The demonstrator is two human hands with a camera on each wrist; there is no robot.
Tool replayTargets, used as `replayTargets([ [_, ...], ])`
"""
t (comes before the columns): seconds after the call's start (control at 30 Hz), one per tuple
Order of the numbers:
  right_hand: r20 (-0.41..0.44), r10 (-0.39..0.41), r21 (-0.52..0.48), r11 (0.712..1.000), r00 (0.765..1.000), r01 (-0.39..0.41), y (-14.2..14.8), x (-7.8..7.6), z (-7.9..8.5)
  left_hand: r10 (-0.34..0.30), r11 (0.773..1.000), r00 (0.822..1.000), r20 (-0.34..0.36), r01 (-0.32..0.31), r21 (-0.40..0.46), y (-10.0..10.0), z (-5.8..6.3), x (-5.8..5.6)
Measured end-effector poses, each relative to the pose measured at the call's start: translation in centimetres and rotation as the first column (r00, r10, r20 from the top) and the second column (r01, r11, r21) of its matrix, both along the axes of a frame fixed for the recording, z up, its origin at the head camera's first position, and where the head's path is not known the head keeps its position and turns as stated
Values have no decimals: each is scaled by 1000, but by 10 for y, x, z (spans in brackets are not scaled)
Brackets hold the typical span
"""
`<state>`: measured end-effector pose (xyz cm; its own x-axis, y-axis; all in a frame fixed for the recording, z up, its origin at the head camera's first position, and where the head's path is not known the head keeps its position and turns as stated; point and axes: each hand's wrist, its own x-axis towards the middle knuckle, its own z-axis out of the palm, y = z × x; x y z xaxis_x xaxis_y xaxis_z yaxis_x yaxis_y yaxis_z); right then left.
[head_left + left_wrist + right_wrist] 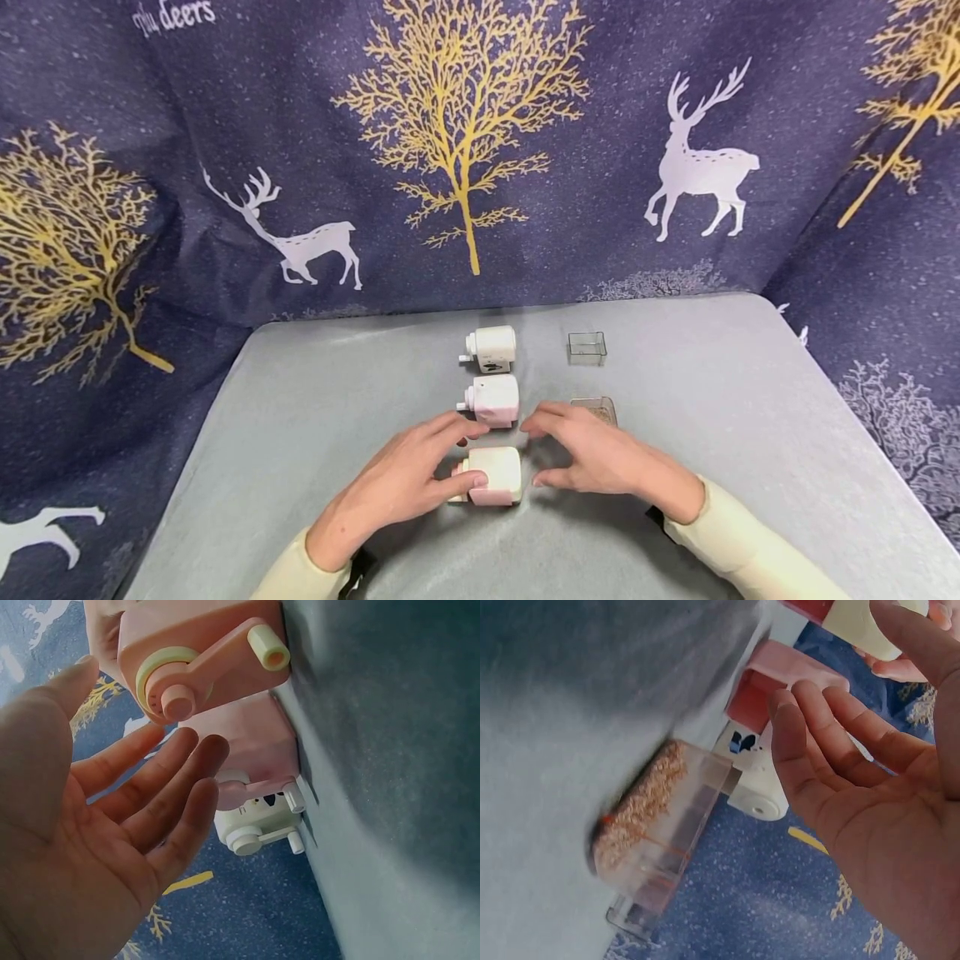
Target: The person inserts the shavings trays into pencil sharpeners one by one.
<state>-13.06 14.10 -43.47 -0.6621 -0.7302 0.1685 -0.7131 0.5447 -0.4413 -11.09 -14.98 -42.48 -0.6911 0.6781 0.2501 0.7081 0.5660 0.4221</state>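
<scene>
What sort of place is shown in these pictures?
Probably an indoor tabletop workspace: a patterned dark-blue cloth hangs behind a grey table, on which three crank-handled devices, apparently pencil sharpeners, are lined up.

Plain, pale cream sleeves [738, 533] are worn, with a small black piece [362, 570] showing beneath each one.

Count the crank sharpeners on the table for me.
3, in a row: the pink-and-cream sharpener nearest the person, the pink sharpener behind it, and the white sharpener farthest back. None appears hidden.
</scene>
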Motion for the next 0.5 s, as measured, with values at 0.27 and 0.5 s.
replayTargets([
  [0.27,-31,-32,-37,999,999,31,6,-3,5,14,1000,1000,-23,-14,20,-2,1,-7],
  [0.5,-63,-45,-84,996,997,39,14,-7,8,42,999,999,-17,-41,33,-6,1,-13],
])
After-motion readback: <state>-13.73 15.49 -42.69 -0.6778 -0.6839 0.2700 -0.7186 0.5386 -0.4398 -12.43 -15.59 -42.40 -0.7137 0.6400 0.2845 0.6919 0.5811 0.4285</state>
